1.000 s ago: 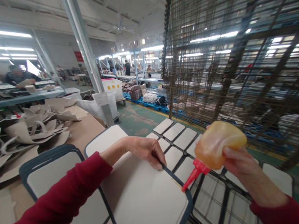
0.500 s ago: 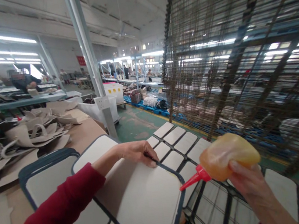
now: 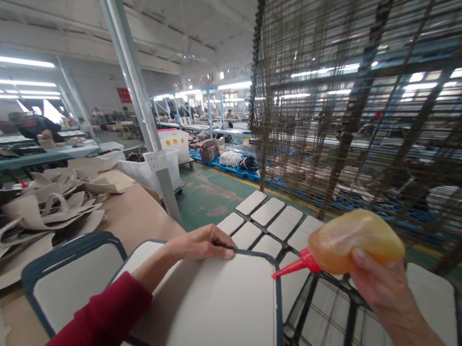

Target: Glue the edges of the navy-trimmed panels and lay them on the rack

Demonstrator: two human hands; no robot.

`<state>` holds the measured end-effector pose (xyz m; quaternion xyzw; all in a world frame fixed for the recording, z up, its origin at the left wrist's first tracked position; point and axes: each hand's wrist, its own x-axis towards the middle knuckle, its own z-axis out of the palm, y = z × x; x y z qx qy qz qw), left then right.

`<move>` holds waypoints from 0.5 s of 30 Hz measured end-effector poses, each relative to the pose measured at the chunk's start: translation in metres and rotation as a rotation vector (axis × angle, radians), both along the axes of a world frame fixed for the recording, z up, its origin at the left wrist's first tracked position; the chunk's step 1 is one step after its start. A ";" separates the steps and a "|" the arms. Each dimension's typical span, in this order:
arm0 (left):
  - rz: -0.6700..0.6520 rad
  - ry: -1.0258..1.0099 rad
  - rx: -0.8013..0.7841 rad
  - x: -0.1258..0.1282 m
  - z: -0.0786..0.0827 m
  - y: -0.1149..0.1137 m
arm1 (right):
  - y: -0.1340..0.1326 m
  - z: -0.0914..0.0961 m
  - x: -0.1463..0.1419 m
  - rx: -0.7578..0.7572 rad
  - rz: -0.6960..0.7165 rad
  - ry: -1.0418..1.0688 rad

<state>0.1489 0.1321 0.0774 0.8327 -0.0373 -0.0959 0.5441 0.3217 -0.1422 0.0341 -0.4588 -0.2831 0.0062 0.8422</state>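
Observation:
My left hand [image 3: 204,243] pinches the far edge of a white panel with a dark blue border [image 3: 215,307], holding it tilted above the brown table. In my right hand [image 3: 382,283] is a squeeze bottle [image 3: 354,240] of amber liquid, lying nearly level. Its red nozzle [image 3: 289,268] points left, and the tip meets or nearly meets the panel's right border. A stack of similar dark-edged panels [image 3: 76,269] lies at the left. Under and beyond the bottle, several smaller white panels with dark edges [image 3: 268,210] sit in rows.
A tall wire-mesh rack [image 3: 353,64] leans up at the right. Grey-beige cut scraps [image 3: 55,203] pile on the brown table [image 3: 140,200] at the left. A metal post [image 3: 134,78] and white bins [image 3: 170,167] stand ahead on the green floor. A person [image 3: 38,128] works at a far table.
The nozzle tip has moved a little up along the panel's right border. The held panel and my left hand have shifted slightly left in view. Both grips stay the same.

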 end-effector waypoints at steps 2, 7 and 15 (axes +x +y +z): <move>0.006 0.003 -0.008 -0.002 -0.002 0.000 | 0.001 0.001 0.000 0.014 -0.013 0.013; 0.041 0.010 -0.028 -0.007 0.000 -0.004 | 0.004 0.004 0.001 0.029 -0.051 -0.007; 0.098 0.059 -0.107 -0.012 -0.002 -0.004 | -0.001 0.002 -0.004 0.014 -0.009 -0.004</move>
